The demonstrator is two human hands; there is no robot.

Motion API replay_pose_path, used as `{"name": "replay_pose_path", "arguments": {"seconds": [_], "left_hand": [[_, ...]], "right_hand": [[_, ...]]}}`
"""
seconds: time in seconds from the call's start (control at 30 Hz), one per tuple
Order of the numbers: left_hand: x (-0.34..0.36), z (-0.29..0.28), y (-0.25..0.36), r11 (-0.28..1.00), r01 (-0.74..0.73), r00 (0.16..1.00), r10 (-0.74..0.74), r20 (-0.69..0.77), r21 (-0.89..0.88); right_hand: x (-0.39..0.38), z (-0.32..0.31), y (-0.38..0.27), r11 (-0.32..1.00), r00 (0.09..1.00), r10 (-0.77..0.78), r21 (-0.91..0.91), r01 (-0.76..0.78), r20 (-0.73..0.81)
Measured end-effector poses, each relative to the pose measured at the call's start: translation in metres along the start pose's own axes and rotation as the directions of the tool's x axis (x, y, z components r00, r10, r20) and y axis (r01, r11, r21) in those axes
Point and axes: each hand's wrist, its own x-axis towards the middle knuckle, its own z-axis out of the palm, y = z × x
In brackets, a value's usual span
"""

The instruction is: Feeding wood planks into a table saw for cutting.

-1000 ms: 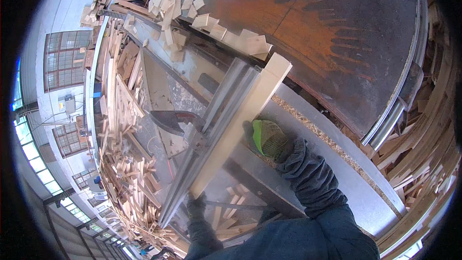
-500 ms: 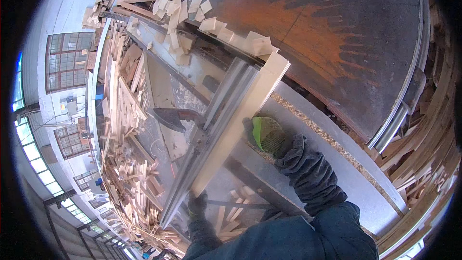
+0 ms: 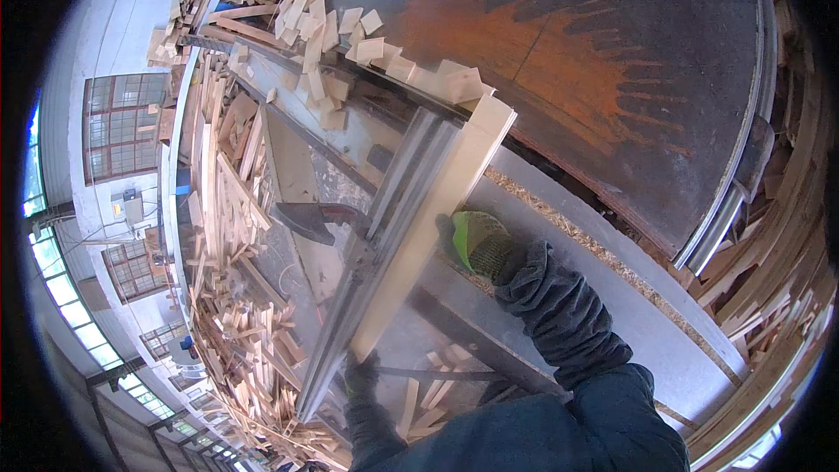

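A long pale wooden board [image 3: 428, 223] lies slantwise along a grooved metal rail [image 3: 398, 197]. My left hand [image 3: 361, 376], in a dark glove, is closed on the board's near end. Farther up, my right hand [image 3: 479, 243] wears a grey-and-green knit glove and grips the board's right edge; its fingertips are partly hidden. The board's far end reaches a row of small cut wood pieces [image 3: 437, 80] beside the dark tabletop. A curved dark metal arm [image 3: 306, 218] sticks out to the left of the rail.
A rust-stained dark table [image 3: 542, 61] fills the far right. Grey metal plates with a sawdust-filled groove [image 3: 594, 253] lie right of my hands. Scrap wood [image 3: 249, 332] is heaped at left; stacked boards [image 3: 778, 288] stand at the right rim. A dark beam [image 3: 481, 341] crosses near my body.
The view has turned slightly. Both hands stay on the wooden board, and I see no clear movement of it against the rail.
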Motion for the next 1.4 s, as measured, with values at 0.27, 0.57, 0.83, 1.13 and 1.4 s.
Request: {"name": "replay_pose_path", "arguments": {"seconds": [0.27, 0.57, 0.83, 1.13, 1.4], "left_hand": [[-0.010, 0.013, 0.006, 0.998, -0.018, 1.000, 0.019, 0.015, -0.059], [-0.006, -0.007, 0.016, 0.997, -0.068, 0.997, 0.068, -0.027, -0.035], [-0.004, -0.003, 0.027, 0.987, -0.055, 0.998, 0.056, 0.001, -0.149], [-0.020, 0.031, 0.026, 0.999, -0.043, 0.995, 0.044, 0.091, -0.010], [-0.004, -0.009, 0.043, 0.998, -0.067, 0.997, 0.067, 0.030, 0.001]], "right_hand": [[0.002, -0.002, -0.013, 0.999, 0.999, 0.030, -0.021, -0.031, -0.025], [0.003, 0.001, -0.021, 1.000, 0.998, -0.019, -0.011, 0.018, -0.054], [0.003, -0.002, -0.018, 0.958, 0.954, -0.274, -0.119, 0.260, -0.120], [0.005, -0.004, -0.023, 0.995, 0.999, 0.051, -0.089, -0.051, -0.008], [0.008, 0.000, -0.033, 0.992, 0.991, -0.114, -0.059, 0.111, -0.063]]}}
